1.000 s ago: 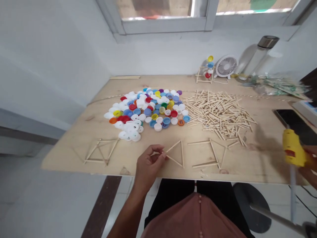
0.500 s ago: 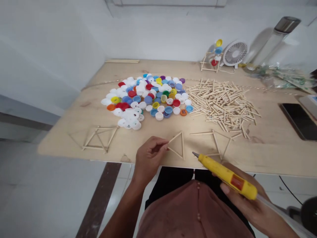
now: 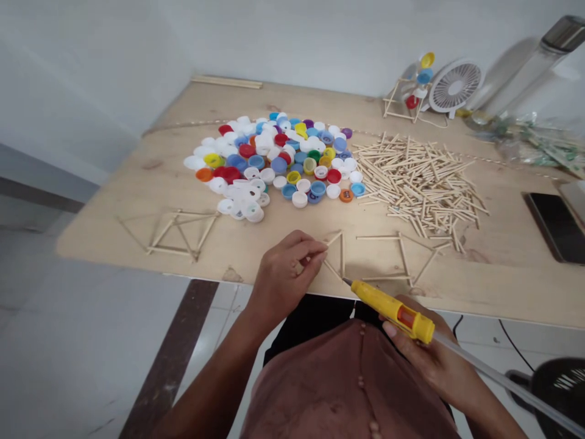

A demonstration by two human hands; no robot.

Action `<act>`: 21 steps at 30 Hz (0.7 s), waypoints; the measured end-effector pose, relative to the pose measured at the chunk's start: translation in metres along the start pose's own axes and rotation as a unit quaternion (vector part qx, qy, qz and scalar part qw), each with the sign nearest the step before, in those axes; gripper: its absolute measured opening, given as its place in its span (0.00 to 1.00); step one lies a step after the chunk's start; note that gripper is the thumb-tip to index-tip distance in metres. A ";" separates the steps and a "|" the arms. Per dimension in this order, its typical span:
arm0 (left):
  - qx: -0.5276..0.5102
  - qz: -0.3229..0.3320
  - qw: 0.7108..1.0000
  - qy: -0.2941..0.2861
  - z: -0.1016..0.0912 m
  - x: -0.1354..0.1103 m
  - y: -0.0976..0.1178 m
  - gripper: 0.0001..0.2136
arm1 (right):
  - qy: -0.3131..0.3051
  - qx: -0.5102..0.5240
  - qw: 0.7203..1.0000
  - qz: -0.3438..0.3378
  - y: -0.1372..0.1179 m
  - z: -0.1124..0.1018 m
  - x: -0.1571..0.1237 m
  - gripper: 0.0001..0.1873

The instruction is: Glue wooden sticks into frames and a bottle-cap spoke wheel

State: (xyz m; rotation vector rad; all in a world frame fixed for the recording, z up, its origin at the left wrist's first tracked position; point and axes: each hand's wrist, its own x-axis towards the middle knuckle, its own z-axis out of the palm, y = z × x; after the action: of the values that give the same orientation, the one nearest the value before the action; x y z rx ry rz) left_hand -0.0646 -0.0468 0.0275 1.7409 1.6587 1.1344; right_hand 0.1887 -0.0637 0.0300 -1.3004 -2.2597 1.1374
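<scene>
Both hands are occupied: the left hand [image 3: 292, 265] has thumb and fingers closed in a pinch at the near-left corner of a stick triangle [image 3: 343, 255], and the right hand [image 3: 432, 360] is wrapped around a yellow glue gun [image 3: 381, 303], its nozzle at the triangle's lower right corner; actual contact cannot be confirmed. Taken from the left, a stick frame [image 3: 183, 236] rests near the front edge of the table [image 3: 493, 286], its members joined at the corners and, in this judgement, complete as a bare frame; no caps are mounted on it. Behind, the caps [image 3: 278, 164] lie in a loose heap, unassembled. Next comes the triangle, at the table's front, three sides present, the left corner covered by fingertips; it stands apart from the half-frame [image 3: 404, 259] just to its right. That half-frame has two sticks reaching left with free ends, so its closing side is judged outstanding. At the back, a model [image 3: 412, 102] with caps fitted to a frame appears finished, beside a fan [image 3: 454, 86]. Ample loose sticks [image 3: 420, 183] remain in a pile; a phone [image 3: 557, 225] lies at far right.
</scene>
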 end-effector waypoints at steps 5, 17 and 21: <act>0.039 0.041 0.998 -0.020 -0.002 0.005 0.006 0.08 | 0.008 -0.008 1.000 -0.007 0.002 0.001 0.001 0.06; 0.080 0.068 0.993 -0.056 -0.004 0.011 0.014 0.09 | 0.008 -0.021 1.000 -0.005 -0.005 0.002 0.005 0.10; 0.083 0.067 0.993 -0.056 -0.003 0.011 0.015 0.08 | 0.003 -0.014 1.000 -0.002 -0.003 0.002 0.004 0.09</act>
State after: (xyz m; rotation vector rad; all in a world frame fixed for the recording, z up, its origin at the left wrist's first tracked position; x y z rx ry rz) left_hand -0.0594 -0.0386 0.0436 2.0078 1.6279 0.9591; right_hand 0.1829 -0.0621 0.0305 -1.3075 -2.2809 1.1022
